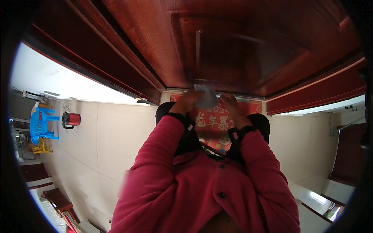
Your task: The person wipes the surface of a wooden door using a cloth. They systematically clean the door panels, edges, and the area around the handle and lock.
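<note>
A light grey cloth (207, 99), blurred, hangs at the foot of a dark red wooden panelled door (233, 52). My left hand (190, 98) grips its left side. Just right of the cloth is my right hand (230, 102), its fingers bent near the cloth's edge; blur hides whether they touch it. Under both hands lies a red doormat (214, 123) with pale printed characters, partly covered by my knees and forearms.
Dark red door frame sides (122, 64) flank the door. On the pale tiled floor (122, 131) to the left stand a red and black kettle (72, 119) and a blue plastic chair (43, 125). A dark wooden stool (59, 199) sits at lower left.
</note>
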`<state>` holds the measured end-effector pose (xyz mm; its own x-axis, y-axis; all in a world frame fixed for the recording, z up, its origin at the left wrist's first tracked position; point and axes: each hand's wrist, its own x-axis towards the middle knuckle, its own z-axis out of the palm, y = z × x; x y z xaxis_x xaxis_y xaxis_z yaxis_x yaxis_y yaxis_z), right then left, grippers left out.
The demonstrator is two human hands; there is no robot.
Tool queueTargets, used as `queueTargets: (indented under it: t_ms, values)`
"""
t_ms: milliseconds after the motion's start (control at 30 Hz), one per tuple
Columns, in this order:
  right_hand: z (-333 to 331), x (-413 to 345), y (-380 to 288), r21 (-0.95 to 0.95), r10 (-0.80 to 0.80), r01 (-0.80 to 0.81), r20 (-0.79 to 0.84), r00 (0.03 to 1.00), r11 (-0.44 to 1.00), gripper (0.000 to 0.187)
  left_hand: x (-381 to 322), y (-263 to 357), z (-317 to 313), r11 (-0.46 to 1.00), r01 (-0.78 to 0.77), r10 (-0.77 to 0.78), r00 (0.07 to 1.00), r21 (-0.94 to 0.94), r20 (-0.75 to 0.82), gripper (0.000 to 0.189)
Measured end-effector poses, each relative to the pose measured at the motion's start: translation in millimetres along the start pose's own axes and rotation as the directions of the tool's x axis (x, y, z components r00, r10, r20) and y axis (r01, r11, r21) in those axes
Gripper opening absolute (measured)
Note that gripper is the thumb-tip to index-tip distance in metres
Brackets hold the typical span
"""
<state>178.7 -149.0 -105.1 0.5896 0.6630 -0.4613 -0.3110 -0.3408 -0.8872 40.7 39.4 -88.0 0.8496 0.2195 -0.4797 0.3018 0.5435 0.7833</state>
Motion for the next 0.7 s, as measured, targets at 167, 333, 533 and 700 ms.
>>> queueTargets:
  t_ms: [167, 333, 533, 700]
  values:
    - [-19.8, -25.4, -24.1, 0.038, -0.074, 0.068, 0.190, 0.979, 0.997, 0.035, 15.4, 1.1, -19.7, 0.999, -0.029, 0.038, 0.923, 0.030, -0.383, 0.039]
    - [-43.7, -48.2, -31.5, -0.207, 0.050, 0.004, 0.252, 0.966, 0.978, 0.033, 97.6, -29.9, -69.7, 0.975, 0.176, -0.055, 0.776, 0.132, -0.628, 0.041]
    - [-54.3, -32.6, -28.6, -0.167, 0.032, 0.015, 0.275, 0.961, 0.986, 0.032, 154.9, -75.0, -98.4, 0.959, 0.152, 0.038, 0.766, 0.239, -0.641, 0.048]
    - [-51.8, -25.8, -40.6, -0.047, 0.014, -0.002, 0.268, 0.963, 0.999, 0.032, 139.7, -47.1, -52.7, 0.959, -0.155, -0.028, 0.783, -0.238, -0.622, 0.040]
